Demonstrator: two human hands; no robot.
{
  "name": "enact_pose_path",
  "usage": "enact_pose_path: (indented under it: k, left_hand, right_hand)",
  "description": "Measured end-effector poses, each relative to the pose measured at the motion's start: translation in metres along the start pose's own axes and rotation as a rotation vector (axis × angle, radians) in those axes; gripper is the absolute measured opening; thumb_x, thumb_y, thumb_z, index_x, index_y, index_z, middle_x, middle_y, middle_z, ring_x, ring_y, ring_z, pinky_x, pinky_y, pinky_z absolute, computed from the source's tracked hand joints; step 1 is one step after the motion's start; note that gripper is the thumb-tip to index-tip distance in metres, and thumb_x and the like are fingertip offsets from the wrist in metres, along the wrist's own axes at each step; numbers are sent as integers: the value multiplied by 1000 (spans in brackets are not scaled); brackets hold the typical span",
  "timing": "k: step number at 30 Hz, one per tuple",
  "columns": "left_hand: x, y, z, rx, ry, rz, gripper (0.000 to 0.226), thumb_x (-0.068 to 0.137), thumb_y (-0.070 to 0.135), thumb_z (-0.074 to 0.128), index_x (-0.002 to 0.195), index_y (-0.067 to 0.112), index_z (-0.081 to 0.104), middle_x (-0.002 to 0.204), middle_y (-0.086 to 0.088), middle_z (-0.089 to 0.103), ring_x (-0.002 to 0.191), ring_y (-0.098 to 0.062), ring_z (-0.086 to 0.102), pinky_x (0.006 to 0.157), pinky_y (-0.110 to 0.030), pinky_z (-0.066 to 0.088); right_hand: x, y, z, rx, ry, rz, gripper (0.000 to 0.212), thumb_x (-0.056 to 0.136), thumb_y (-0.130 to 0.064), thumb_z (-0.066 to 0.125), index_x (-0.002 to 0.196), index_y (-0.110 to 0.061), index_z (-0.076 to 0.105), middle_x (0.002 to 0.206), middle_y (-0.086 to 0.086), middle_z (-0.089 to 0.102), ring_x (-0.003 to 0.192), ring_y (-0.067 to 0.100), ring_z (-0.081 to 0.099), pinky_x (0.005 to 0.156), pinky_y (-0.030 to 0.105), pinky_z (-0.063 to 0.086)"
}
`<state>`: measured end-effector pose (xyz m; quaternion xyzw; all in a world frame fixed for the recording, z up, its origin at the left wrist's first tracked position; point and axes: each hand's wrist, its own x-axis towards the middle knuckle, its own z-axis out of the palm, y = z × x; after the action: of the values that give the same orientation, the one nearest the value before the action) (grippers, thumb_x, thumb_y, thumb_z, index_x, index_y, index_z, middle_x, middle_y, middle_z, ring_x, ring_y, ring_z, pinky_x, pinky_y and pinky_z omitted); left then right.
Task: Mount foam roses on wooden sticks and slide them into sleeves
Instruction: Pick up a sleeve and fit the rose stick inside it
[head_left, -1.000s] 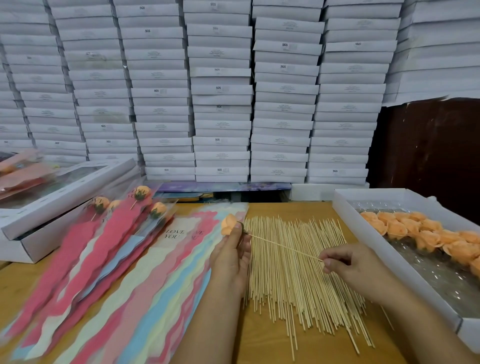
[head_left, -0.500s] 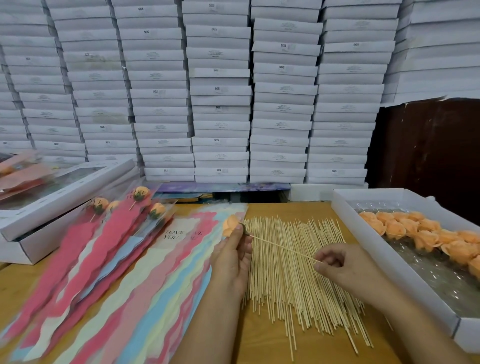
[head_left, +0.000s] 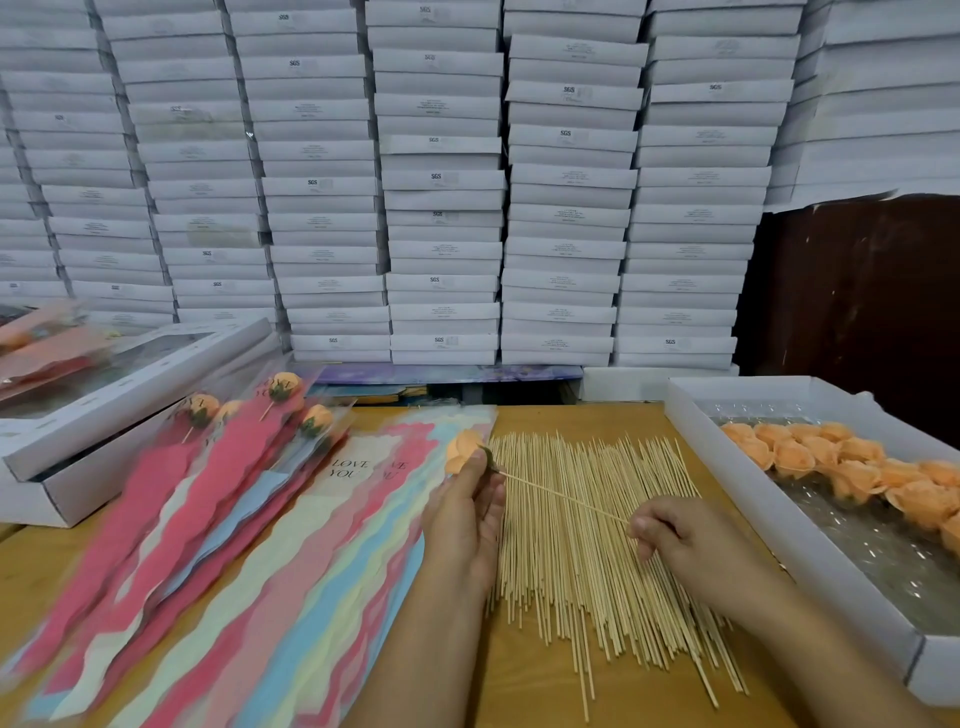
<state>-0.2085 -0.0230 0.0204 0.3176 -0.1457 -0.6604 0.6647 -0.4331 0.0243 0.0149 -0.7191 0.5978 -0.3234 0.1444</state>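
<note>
Foam, peach-coloured: the rose (head_left: 461, 448) sits at the tips of my left hand (head_left: 464, 519), fingers curled round its base, above the near edge of the sleeves (head_left: 291, 545) and just left of the pile of sticks (head_left: 587, 551). One stick (head_left: 563, 497) runs from the green underside of the rose down to my right hand (head_left: 685, 540), pinched at its far end between thumb and fingers. How deep the tip has gone I cannot tell. Risks as I judge them: holding the stick so far back lets it bow or snap if I push hard; an off-centre tip could tear out through the petals; too tight a squeeze would crush the foam. My right forearm lies over the loose sticks, so a careless pull could scatter them. Spare roses (head_left: 852, 467) wait in the white tray (head_left: 779, 525) on the right; finished ones (head_left: 283, 387) lie sleeved to the left.
</note>
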Motion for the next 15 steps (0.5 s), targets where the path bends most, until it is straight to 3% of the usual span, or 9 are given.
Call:
enact_pose_path:
  k: [4, 15]
  left_hand:
    - [-1, 0, 0, 15, -9, 6, 40, 90, 9, 71, 125, -7, 62, 89, -13, 70, 75, -15, 67, 68, -22, 59]
    - [-1, 0, 1, 15, 12, -3, 42, 92, 9, 70, 129, -7, 60, 89, -13, 69, 76, -15, 66, 67, -21, 59]
  right_hand:
    - [-1, 2, 0, 26, -4, 3, 33, 102, -22, 51, 75, -34, 64, 72, -14, 69, 60, 8, 60, 54, 19, 44]
    - [0, 2, 1, 178, -109, 24, 31, 102, -21, 52, 83, -37, 70, 55, -12, 59, 49, 1, 48, 55, 24, 42]
